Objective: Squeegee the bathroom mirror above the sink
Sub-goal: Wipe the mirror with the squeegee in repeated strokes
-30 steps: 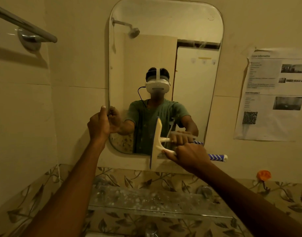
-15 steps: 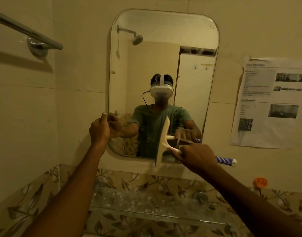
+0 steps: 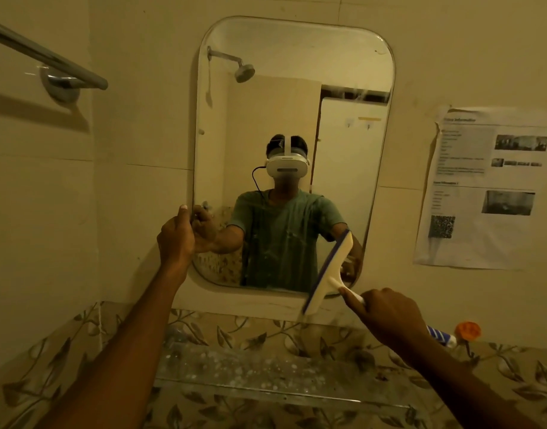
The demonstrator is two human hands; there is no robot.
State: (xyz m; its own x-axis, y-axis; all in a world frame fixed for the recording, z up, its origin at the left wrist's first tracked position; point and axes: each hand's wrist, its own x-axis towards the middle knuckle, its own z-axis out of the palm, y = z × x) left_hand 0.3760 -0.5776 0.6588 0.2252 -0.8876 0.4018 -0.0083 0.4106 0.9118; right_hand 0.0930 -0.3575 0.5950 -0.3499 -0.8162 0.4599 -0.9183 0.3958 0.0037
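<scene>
Half the squeegee (image 3: 328,274) blade hung past the lower right edge of the mirror (image 3: 293,113), the right hand (image 3: 386,317) curled round its handle; the left hand (image 3: 176,239) gripped the left rim. Faint streaks higher up suggested more passes remained.

Bathroom wall, fittings and clutter.
Cream wall tiles (image 3: 49,212) above; a band of leaf-patterned tiles (image 3: 513,382) runs along the bottom. 1 chrome towel bar (image 3: 49,61) upper left, on a round bracket (image 3: 60,85), throwing a shadow on the wall just under it. 1 printed sheet (image 3: 485,187) stuck to the wall at right: lines of text too blurred to read, dark photos, 1 QR code (image 3: 441,226) at lower left, left edge crumpled. Small orange object (image 3: 468,330) below the sheet, kind unclear. Glass shelf (image 3: 266,373) in front of the leaf band, spotted white.
</scene>
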